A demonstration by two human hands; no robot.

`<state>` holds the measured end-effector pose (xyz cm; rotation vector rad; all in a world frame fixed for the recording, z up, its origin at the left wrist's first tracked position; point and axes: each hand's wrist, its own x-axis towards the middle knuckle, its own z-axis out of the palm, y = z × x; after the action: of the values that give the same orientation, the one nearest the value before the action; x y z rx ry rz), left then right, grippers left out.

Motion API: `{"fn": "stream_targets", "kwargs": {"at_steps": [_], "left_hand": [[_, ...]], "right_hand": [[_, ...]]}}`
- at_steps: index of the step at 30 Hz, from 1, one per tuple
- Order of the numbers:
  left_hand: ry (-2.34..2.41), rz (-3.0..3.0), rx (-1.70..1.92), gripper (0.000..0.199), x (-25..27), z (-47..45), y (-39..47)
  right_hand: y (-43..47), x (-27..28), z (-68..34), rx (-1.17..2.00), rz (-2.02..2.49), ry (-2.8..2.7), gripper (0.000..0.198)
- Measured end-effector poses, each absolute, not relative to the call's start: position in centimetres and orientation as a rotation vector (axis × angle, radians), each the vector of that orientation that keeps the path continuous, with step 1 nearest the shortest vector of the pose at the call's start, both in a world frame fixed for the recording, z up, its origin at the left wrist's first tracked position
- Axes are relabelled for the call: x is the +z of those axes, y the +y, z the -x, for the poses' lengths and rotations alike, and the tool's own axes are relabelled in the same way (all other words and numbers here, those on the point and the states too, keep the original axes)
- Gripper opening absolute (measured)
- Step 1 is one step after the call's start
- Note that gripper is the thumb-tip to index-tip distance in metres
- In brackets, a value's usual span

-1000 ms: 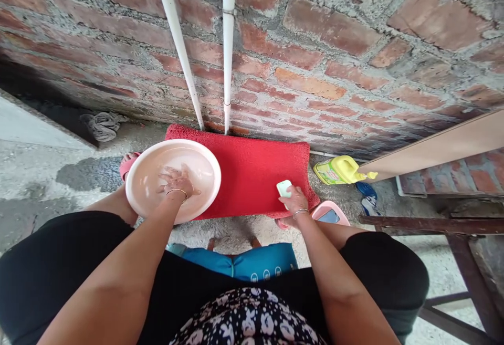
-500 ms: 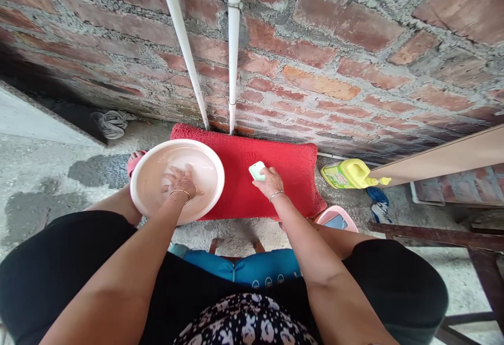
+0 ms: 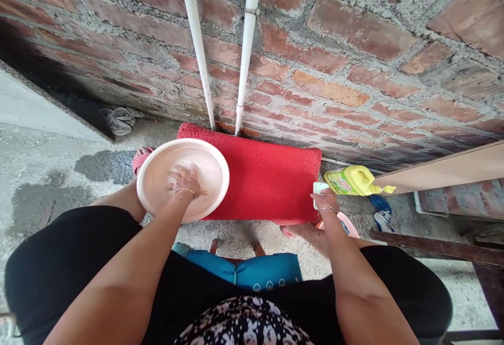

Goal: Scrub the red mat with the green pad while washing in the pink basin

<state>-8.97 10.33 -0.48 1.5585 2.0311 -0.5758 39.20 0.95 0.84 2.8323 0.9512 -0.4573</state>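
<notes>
A cream-white basin [image 3: 143, 182] of water stands on the left end of a red cloth-covered low bench [image 3: 271, 182]. My left hand [image 3: 185, 182] is in the basin, palm down with its fingers spread, holding nothing. At the bench's right edge my right hand [image 3: 327, 198] grips a pale green flat block [image 3: 319, 186] with rounded corners; its exact kind cannot be made out. Just right of this hand is a yellow detergent jug [image 3: 352, 179]. A small pink tub [image 3: 353, 229] sits below, partly hidden by my right forearm, with something flat and bluish in it.
A brick wall [image 3: 299, 61] rises behind the bench, with two white pipes [image 3: 244, 56] coming down to it. Grey rags [image 3: 121, 119] lie on the floor at left, beside wet patches. A dark wooden frame [image 3: 433, 248] and blue-and-white items [image 3: 381, 211] are at right.
My right hand has moved right with the pale green block, from the middle of the bench to its right edge. The left hand stays in the basin. The view has shifted slightly.
</notes>
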Motion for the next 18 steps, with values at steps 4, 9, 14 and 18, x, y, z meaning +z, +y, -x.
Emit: {"fn": "stream_targets", "kwargs": {"at_steps": [4, 9, 14, 18], "left_hand": [[2.057, -1.572, -0.615, 0.138, -0.6, 8.9, 10.3], [2.048, -1.555, -0.657, 0.128, -0.3, 8.8, 10.4], [2.041, -1.535, -0.656, 0.129, 0.1, 8.7, 10.5], [2.048, -1.533, -0.681, 0.135, -0.2, 8.7, 10.5]], "right_hand": [[2.6, 0.7, -37.5, -0.429, -2.922, 1.079, 0.038], [8.2, -0.7, -29.1, -0.554, -2.765, 1.549, 0.04], [11.6, -0.9, -24.3, -0.592, -2.426, 1.893, 0.037], [10.2, -1.1, -29.2, -0.574, -2.546, 1.653, 0.039]]}}
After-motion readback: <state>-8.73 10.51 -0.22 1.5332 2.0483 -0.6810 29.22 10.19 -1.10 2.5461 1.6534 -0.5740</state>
